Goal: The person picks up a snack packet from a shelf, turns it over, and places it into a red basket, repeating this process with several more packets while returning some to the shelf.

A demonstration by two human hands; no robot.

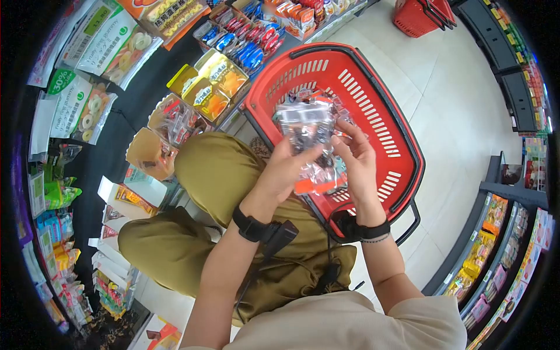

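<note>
Over the red basket (402, 169) | we hold a clear packet (305, 115), fingers of our left hand (283, 168) pinching its near left edge | our right hand (361, 166) curls fingers opposite, whether pinching, we cannot tell | light, level support likely serves best

The basket (382, 96) stands on the floor (461, 157) before the person (326, 321), with packets (319, 97) in it. Over them is the pouch (303, 131), between the left hand (286, 166) and the right hand (359, 160). Boxes (201, 96) stand in a row left of the basket, bags (119, 46) farther left. Another basket (411, 20) lies beyond, ahead and rightward; racks (475, 248) line the far right.
</note>
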